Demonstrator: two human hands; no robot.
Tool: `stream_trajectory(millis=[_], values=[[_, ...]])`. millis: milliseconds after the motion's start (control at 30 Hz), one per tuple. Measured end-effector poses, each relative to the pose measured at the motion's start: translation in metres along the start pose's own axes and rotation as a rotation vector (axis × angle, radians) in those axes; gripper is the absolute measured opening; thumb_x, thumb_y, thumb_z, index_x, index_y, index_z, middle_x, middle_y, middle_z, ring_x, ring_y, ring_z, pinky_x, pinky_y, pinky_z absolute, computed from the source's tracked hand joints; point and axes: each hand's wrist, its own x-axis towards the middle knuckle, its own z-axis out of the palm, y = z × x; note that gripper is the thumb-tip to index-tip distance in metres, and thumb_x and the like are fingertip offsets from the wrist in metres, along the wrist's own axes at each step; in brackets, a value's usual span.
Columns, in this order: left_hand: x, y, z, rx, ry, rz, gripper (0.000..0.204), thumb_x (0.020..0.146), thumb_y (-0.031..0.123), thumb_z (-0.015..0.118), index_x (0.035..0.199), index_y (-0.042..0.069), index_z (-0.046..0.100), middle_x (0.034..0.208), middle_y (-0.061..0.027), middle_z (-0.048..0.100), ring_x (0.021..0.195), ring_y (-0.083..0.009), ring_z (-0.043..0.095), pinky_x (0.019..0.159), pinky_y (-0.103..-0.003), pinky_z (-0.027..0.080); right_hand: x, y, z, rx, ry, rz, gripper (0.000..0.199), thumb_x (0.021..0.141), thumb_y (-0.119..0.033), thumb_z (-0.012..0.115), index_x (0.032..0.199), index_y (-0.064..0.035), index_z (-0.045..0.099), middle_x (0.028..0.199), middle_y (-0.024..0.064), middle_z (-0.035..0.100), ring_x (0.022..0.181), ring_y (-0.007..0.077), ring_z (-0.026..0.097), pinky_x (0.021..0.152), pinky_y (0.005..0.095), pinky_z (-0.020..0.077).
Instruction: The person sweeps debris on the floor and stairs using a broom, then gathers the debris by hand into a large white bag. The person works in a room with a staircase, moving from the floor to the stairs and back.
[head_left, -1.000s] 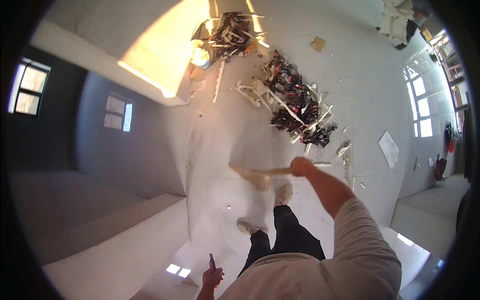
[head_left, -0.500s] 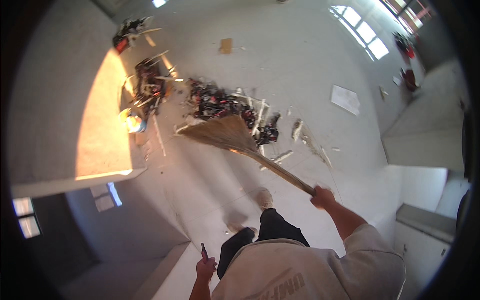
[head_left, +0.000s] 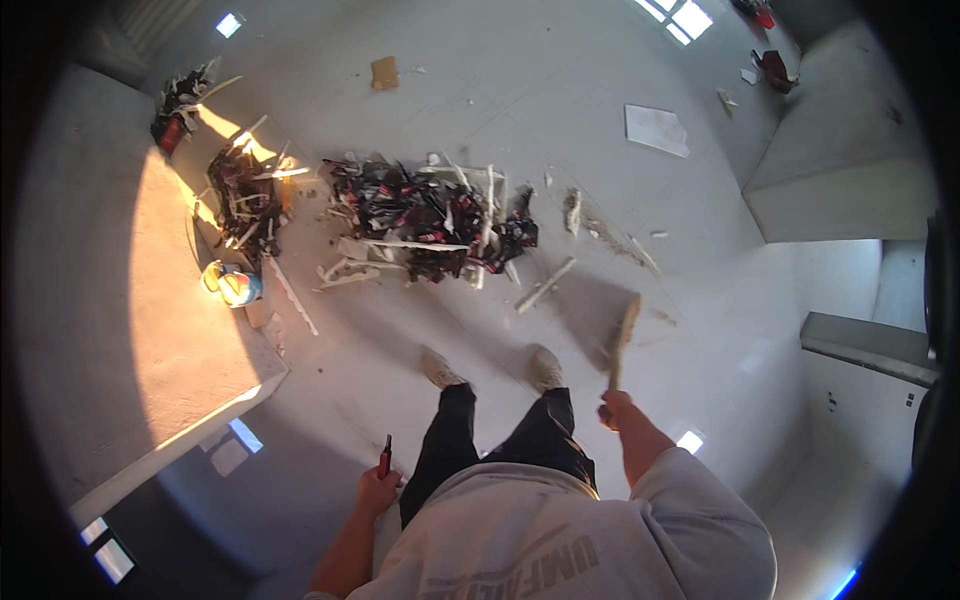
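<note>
Broom (head_left: 623, 340), one, tan, seen nearly edge-on: before the person's right side, to the right of a white strip (head_left: 546, 285); handle in the right hand (head_left: 617, 408), grip closed around it (whether the bristles touch the floor (head_left: 470, 340), one cannot tell). Slim red-and-black object (head_left: 385, 457), one: pointing up from the left hand (head_left: 377, 490), grip closed about its lower part. Debris heap (head_left: 425, 215), dark pieces with pale strips: on the floor, ahead of the shoes (head_left: 545, 368). White panel (head_left: 655, 131), one: lying flat, farther right.

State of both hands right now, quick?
Left hand: closed, holding a slim red-and-black object.
Right hand: closed, holding the broom by its handle.
</note>
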Motion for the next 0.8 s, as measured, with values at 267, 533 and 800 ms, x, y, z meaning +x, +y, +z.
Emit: stream_trajectory(millis=[267,533,800], values=[[0.058,-0.067,-0.305,-0.178,0.101,-0.049,0.028,0.084,0.028,0.069,0.080,0.000,0.065,0.067,-0.0068,0.063,0.053,-0.0141,0.056,0.050,-0.031,0.046,-0.305,0.077,0.549,-0.064,-0.370,-0.077,0.012,0.086,-0.016,0.062,0.089,-0.0074,0.054,0.060,0.0077,0.051,0.048,0.0199,0.053,0.041,0.0353,0.0443],[0.045,-0.131,-0.425,-0.363,0.089,-0.133,0.020,0.084,0.022,0.069,0.082,0.002,0.064,0.067,-0.0049,0.060,0.054,-0.0146,0.056,0.049,-0.030,0.045,-0.434,0.071,0.816,-0.283,-0.831,0.000,0.020,0.092,-0.022,0.057,0.077,-0.0127,0.047,0.058,0.0012,0.047,0.047,0.0143,0.049,0.037,0.0270,0.0335],[0.009,-0.083,-0.394,-0.213,0.084,-0.133,0.029,0.085,0.024,0.067,0.085,-0.005,0.065,0.074,-0.0129,0.067,0.053,-0.0179,0.060,0.050,-0.033,0.050,-0.463,0.001,0.589,-0.897,-0.456,-0.693,0.039,0.082,-0.035,0.067,0.104,-0.0028,0.060,0.077,0.0127,0.065,0.061,0.0244,0.065,0.056,0.0381,0.0525]])
